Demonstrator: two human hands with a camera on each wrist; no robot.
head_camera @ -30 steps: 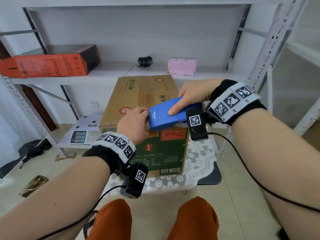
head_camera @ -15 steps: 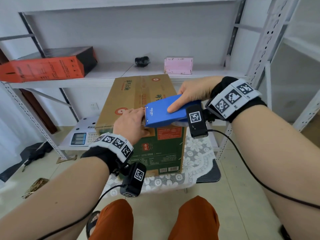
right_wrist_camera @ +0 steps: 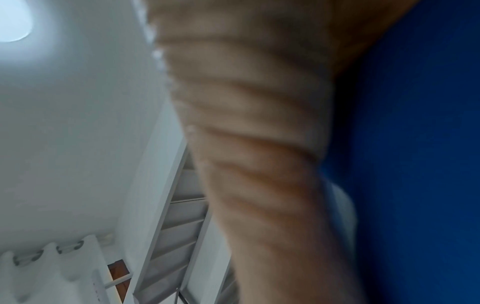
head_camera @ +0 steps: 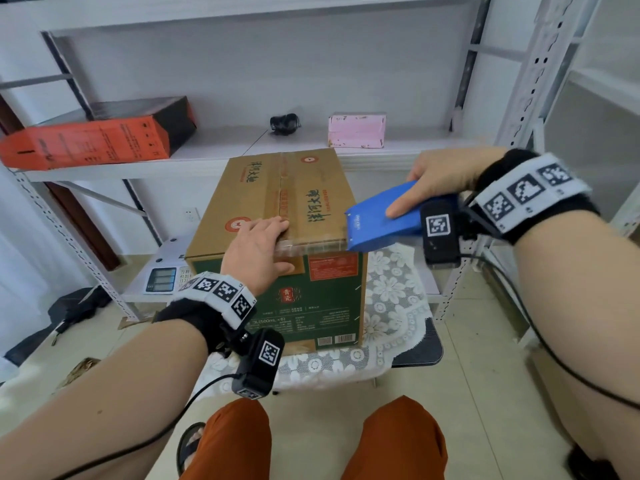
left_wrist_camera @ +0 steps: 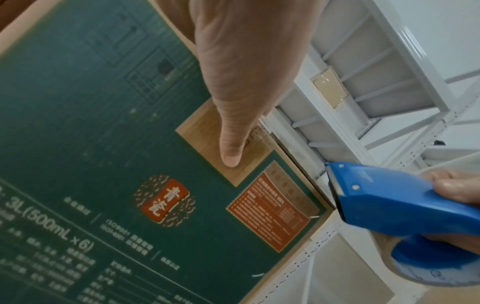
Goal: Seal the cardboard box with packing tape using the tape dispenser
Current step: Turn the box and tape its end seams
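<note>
While tape (head_camera: 311, 242) is stretched along the near top edge of the box (head_camera: 277, 202) | left hand (head_camera: 256, 251) laid flat on its left end | dispenser (head_camera: 384, 216) gripped by right hand (head_camera: 443, 178) at near-right corner | strip axis runs left-right.

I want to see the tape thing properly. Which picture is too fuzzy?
Right wrist view: smeared, only blurry fingers against the blue tape dispenser. Left wrist view: dispenser sharp, box print slightly soft. Head view: clearest, bright, shelf posts bent by the wide lens.
</note>
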